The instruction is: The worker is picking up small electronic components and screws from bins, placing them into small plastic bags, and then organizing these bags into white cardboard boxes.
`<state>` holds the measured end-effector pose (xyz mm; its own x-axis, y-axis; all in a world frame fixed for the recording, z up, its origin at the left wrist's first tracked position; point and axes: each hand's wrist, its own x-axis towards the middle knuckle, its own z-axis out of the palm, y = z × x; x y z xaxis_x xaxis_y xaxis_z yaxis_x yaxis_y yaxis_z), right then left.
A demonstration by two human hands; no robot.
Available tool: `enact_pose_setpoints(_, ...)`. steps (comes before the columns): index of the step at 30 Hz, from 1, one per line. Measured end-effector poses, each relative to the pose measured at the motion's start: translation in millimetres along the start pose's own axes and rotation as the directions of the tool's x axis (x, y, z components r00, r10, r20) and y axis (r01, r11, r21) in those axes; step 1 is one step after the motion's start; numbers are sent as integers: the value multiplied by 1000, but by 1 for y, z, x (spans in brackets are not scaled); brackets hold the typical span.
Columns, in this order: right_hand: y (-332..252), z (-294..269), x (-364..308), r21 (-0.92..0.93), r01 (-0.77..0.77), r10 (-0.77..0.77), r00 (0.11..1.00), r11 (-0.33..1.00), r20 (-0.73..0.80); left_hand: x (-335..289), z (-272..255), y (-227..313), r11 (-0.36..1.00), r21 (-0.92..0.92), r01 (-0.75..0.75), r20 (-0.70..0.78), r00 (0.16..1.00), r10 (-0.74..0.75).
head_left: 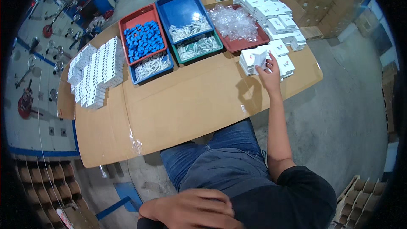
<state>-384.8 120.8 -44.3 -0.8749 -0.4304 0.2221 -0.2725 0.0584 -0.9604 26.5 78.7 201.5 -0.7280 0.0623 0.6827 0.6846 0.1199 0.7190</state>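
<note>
left hand sits low and blurred, so i cannot tell its grip; the right hand, much nearer the white boxes just beyond it, is clamped on 1 thin white piece at its left.

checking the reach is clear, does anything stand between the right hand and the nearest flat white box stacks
Nothing visible stands between the right hand and the nearest flat white box stacks, apart from the thin white piece it seems to hold. The red plastic tray lies beyond.

Trays left of box stacks
</note>
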Motion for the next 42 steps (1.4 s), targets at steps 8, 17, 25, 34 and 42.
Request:
enact_pose_setpoints(8, -48, 7, -20, -331, 418, -423, 904, 846, 59, -43, -24, -70, 931, -53, 361, -392, 850, -352)
enact_pose_setpoints(17, -53, 24, -23, -456, 691, -761, 647, 561, 45, -33, -9, -76, 771, 117, 626, -320, 759, -567)
enact_pose_setpoints(25, -53, 41, -51, 604, -454, 267, 887, 655, 377, -44, -10, -109, 593, 125, 795, -365, 593, -718)
enact_pose_setpoints(34, -63, 51, -56, 600, -541, 367, 841, 589, 398, -45, -14, -119, 586, 65, 808, -393, 560, -729)
enact_pose_setpoints(42, -80, 56, -61, 512, -663, 400, 743, 546, 536, -58, -11, -132, 613, -128, 779, -491, 488, -722)
